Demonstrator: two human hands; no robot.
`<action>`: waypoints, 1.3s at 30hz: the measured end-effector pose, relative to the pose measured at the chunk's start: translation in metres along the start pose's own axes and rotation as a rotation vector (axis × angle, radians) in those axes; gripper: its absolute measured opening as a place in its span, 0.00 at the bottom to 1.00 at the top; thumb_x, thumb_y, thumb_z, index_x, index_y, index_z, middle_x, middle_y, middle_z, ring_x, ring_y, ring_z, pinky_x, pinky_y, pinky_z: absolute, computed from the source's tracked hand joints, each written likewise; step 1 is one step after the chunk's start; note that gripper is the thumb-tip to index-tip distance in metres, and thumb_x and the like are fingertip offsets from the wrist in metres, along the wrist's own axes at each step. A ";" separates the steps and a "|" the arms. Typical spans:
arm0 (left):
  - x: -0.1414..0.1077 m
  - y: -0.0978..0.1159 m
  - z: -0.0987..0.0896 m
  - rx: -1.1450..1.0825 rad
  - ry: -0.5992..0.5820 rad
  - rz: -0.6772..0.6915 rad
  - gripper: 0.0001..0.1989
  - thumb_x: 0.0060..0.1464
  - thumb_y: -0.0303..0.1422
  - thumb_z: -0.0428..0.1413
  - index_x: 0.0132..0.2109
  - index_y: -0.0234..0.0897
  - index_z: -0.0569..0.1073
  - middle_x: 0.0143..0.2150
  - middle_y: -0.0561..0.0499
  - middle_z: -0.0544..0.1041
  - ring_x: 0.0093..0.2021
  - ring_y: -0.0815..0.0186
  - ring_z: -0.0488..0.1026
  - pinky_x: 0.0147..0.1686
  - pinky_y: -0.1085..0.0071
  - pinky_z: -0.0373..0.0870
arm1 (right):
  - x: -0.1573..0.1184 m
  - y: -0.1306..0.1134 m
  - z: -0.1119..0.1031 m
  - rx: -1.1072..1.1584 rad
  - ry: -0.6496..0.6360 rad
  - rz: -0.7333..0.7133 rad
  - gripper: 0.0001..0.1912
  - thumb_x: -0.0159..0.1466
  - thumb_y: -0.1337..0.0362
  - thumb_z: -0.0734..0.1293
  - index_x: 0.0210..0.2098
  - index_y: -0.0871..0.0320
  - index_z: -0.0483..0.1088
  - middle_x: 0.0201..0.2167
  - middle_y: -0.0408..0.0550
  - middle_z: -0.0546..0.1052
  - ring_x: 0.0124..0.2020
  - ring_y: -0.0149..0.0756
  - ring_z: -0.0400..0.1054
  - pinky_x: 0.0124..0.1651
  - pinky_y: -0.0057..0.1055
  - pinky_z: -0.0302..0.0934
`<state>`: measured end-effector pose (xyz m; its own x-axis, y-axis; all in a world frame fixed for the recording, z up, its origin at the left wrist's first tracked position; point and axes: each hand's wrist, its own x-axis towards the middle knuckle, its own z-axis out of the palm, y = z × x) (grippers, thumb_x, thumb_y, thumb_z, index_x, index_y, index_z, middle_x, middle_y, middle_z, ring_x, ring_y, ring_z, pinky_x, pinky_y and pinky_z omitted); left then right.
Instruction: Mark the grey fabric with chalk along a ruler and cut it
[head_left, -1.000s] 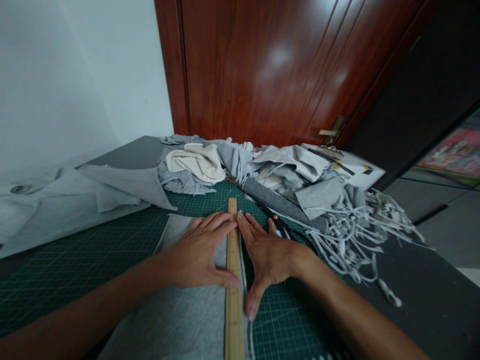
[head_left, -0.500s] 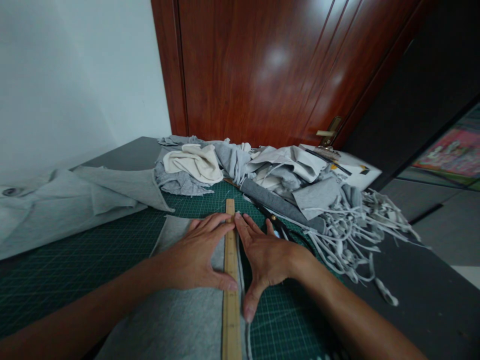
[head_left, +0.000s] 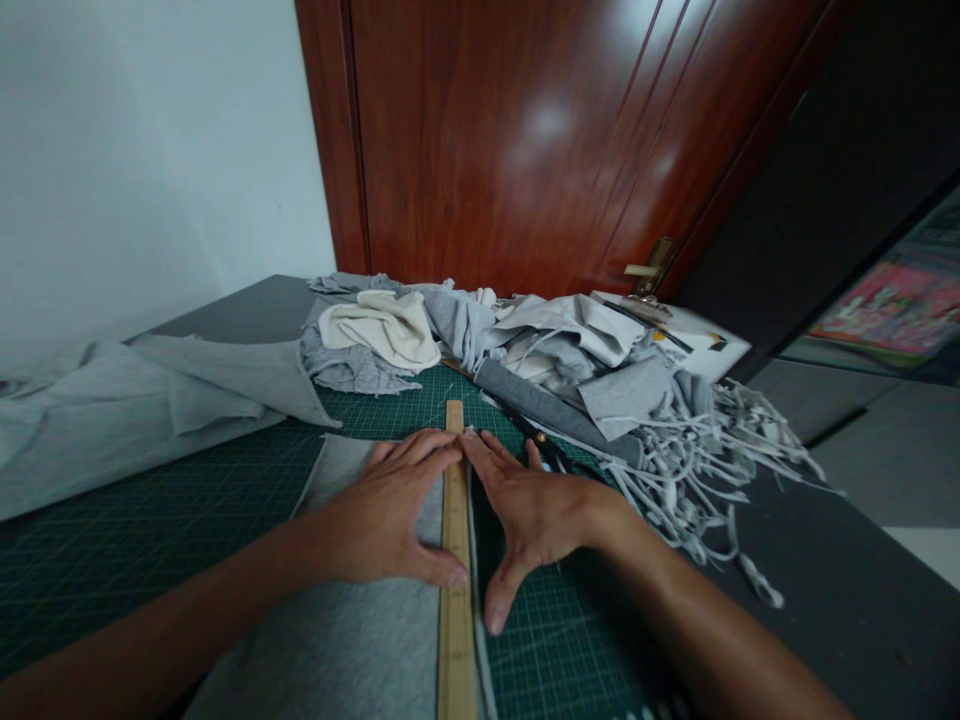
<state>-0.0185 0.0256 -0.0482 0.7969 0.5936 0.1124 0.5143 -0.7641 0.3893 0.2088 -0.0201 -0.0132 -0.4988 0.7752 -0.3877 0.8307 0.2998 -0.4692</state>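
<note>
A wooden ruler lies lengthwise along the right edge of a grey fabric piece, on a green cutting mat. My left hand rests on the fabric with fingers spread, its fingertips and thumb on the ruler. My right hand is spread just right of the ruler, fingertips near its far end and thumb down beside the fabric's edge. Black scissors lie beyond my right hand, partly hidden by it.
Grey and cream cloth is heaped at the back. A rolled dark grey fabric, tangled grey strips and a white clipboard lie at the right. More grey fabric spreads across the left.
The view has shifted slightly, moving most things a little left. My right thumb is slightly farther from the fabric's edge. My left hand stays on the ruler.
</note>
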 end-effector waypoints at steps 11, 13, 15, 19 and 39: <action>-0.001 0.003 -0.002 -0.002 -0.018 -0.021 0.57 0.37 0.57 0.73 0.72 0.44 0.66 0.75 0.39 0.65 0.73 0.36 0.61 0.69 0.43 0.58 | -0.044 0.046 -0.037 -0.098 0.335 0.124 0.20 0.67 0.67 0.76 0.58 0.62 0.79 0.47 0.54 0.85 0.45 0.45 0.80 0.49 0.36 0.71; 0.000 0.004 -0.002 0.000 -0.016 -0.023 0.57 0.37 0.56 0.74 0.72 0.43 0.66 0.74 0.39 0.65 0.73 0.36 0.61 0.70 0.42 0.58 | -0.039 0.050 -0.032 -0.179 0.316 0.146 0.20 0.63 0.70 0.77 0.54 0.60 0.80 0.47 0.53 0.84 0.45 0.45 0.78 0.49 0.36 0.69; 0.000 0.005 -0.002 0.004 -0.019 -0.034 0.57 0.37 0.55 0.74 0.72 0.42 0.65 0.75 0.39 0.65 0.74 0.36 0.61 0.70 0.42 0.57 | -0.034 0.053 -0.028 -0.212 0.319 0.164 0.17 0.60 0.74 0.77 0.49 0.60 0.81 0.46 0.54 0.83 0.45 0.46 0.76 0.48 0.36 0.67; -0.001 0.008 -0.004 0.001 -0.036 -0.035 0.58 0.37 0.56 0.74 0.72 0.42 0.65 0.75 0.38 0.64 0.74 0.36 0.59 0.71 0.43 0.56 | -0.028 0.055 -0.026 -0.250 0.335 0.195 0.10 0.59 0.77 0.74 0.39 0.60 0.79 0.42 0.54 0.81 0.43 0.45 0.75 0.44 0.34 0.64; -0.002 0.008 -0.005 -0.030 -0.048 -0.002 0.63 0.33 0.66 0.71 0.72 0.41 0.65 0.74 0.36 0.64 0.74 0.34 0.57 0.71 0.40 0.54 | -0.028 0.050 -0.032 -0.305 0.267 0.136 0.10 0.59 0.78 0.72 0.34 0.58 0.79 0.41 0.53 0.83 0.45 0.47 0.77 0.47 0.35 0.67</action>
<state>-0.0176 0.0199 -0.0411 0.8105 0.5818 0.0678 0.5069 -0.7546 0.4167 0.2721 -0.0097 -0.0005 -0.3311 0.9239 -0.1917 0.9397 0.3044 -0.1561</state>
